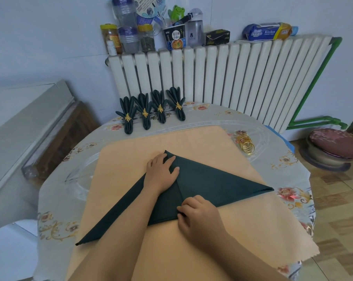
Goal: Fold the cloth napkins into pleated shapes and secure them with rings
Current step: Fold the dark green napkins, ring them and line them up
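Napkin (208, 183), dark green and folded into a broad triangle, is lying on a peach-coloured cloth (191, 250) spread over the middle of the round table (289, 165). I am pressing my left hand (161, 171) flat on the triangle's far point, fingers spread and straight. My right hand (195, 213) is resting at the middle of the near folded edge, its fingers curling in and pinching the fabric there. A crease is running between the two hands, and the napkin's long corners are reaching out to the near left and to the right.

At the far side of the table, four finished napkins (151, 110) are lying in a row, each pleated into a fan and bound with a gold leaf ring. A pile of plain gold rings (246, 144) is sitting to the right, just beside the far right corner of the peach cloth, well apart from my hands. A floral cover is draping the table. Beyond it a white radiator (232, 78) is standing against the wall, its top carrying jars, bottles and a noodle cup. A cushioned stool (333, 147) is standing on the floor at the far right.
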Motion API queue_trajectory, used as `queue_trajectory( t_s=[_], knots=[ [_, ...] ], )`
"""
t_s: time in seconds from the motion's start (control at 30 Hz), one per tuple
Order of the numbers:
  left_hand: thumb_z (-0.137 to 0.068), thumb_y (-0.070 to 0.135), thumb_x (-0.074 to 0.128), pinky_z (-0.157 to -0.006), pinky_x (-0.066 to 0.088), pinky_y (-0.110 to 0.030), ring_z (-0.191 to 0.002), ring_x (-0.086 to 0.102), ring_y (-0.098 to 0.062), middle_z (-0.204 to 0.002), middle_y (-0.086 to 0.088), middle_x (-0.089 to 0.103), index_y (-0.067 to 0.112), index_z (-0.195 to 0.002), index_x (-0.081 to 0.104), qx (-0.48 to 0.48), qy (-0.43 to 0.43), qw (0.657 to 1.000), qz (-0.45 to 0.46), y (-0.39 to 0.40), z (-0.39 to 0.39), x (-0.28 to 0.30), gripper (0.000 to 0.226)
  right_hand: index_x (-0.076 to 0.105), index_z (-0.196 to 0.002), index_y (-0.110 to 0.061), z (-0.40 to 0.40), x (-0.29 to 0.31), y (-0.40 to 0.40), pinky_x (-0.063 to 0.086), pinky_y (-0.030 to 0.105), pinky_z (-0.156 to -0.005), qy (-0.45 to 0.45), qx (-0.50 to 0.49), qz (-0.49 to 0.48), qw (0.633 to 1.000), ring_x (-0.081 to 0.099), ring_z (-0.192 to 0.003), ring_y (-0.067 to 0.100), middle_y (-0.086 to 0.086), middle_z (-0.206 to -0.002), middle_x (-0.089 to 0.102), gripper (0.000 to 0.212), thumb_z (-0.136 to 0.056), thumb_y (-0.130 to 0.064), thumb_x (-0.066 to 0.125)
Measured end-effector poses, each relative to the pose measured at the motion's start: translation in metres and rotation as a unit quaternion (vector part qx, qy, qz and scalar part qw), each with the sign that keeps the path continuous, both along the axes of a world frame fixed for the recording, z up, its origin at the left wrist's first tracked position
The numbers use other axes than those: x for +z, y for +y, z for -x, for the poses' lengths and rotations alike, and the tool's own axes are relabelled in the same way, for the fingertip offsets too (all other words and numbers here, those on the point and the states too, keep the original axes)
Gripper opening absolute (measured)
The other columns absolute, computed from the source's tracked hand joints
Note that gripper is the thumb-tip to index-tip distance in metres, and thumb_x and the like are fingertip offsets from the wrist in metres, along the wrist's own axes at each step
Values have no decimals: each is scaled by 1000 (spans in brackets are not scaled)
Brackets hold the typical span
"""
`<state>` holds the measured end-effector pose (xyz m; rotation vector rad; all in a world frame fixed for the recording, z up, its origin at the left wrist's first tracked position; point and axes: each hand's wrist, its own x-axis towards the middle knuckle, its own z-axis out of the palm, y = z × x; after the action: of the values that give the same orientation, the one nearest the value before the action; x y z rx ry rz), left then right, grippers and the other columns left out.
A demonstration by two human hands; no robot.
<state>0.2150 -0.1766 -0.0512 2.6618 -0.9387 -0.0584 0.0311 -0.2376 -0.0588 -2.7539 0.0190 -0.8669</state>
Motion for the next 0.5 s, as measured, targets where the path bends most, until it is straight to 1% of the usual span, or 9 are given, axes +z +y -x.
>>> queue_trajectory(
  t_s=[0.07,0.13,0.17,0.23,0.3,0.37,0.43,0.47,0.5],
  knots=[
    [-96,41,44,-111,17,-34,-131,30,-19,-138,-2,40,24,-134,50,3,-20,998,54,2,1,2,42,72,-69,-27,0,-1,-1,43,18,-47,5,-4,8,1000,52,-60,7,-15,-68,60,25,-76,-32,49],
    [-93,32,52,-101,26,-30,-116,40,-18,-117,0,49,21,-113,62,-6,-33,994,108,10,7,9,25,72,-68,-28,0,0,-1,41,18,-45,10,-6,17,1000,51,-59,7,-15,-67,59,24,-75,-32,49],
    [-91,27,55,-95,31,-28,-108,43,-16,-109,2,51,20,-103,64,-21,-18,992,125,13,11,12,17,71,-67,-28,-1,-1,-4,40,17,-44,9,-9,23,1000,51,-59,7,-16,-67,59,23,-75,-32,50],
    [-88,24,58,-82,40,-24,-92,47,-10,-95,8,50,20,-90,62,-59,21,991,120,31,26,21,6,70,-66,-28,-1,1,-6,37,15,-43,2,-10,34,999,52,-59,6,-16,-68,58,21,-74,-32,51],
    [-87,29,60,-74,40,-20,-82,46,-5,-89,13,47,24,-85,59,-99,40,991,75,56,44,24,6,70,-64,-28,0,2,-7,33,14,-44,-4,-13,46,999,52,-58,6,-16,-70,58,25,-76,-33,47],
    [-84,39,63,-77,38,-16,-86,45,0,-90,18,47,30,-85,57,-136,48,988,50,85,56,24,11,67,-61,-26,0,3,-6,29,15,-43,-10,-16,58,998,52,-58,7,-15,-71,58,28,-77,-33,45],
    [-77,52,61,-84,35,-10,-95,44,4,-94,22,48,35,-87,57,-155,65,984,53,113,65,25,19,65,-60,-25,0,6,-4,23,16,-42,-7,-21,72,997,52,-57,9,-14,-69,57,26,-77,-31,47],
    [-75,54,61,-86,33,-8,-99,43,5,-98,24,49,36,-87,59,-160,71,983,54,123,67,26,22,64,-60,-25,0,7,-4,21,16,-41,0,-24,76,997,52,-57,9,-13,-68,56,21,-76,-30,51],
    [-75,51,64,-88,31,-6,-102,43,7,-101,24,49,33,-89,62,-159,73,983,50,134,69,28,22,64,-61,-25,0,8,-2,19,16,-41,8,-25,78,997,52,-57,9,-13,-67,56,16,-73,-30,56]
  ],
)
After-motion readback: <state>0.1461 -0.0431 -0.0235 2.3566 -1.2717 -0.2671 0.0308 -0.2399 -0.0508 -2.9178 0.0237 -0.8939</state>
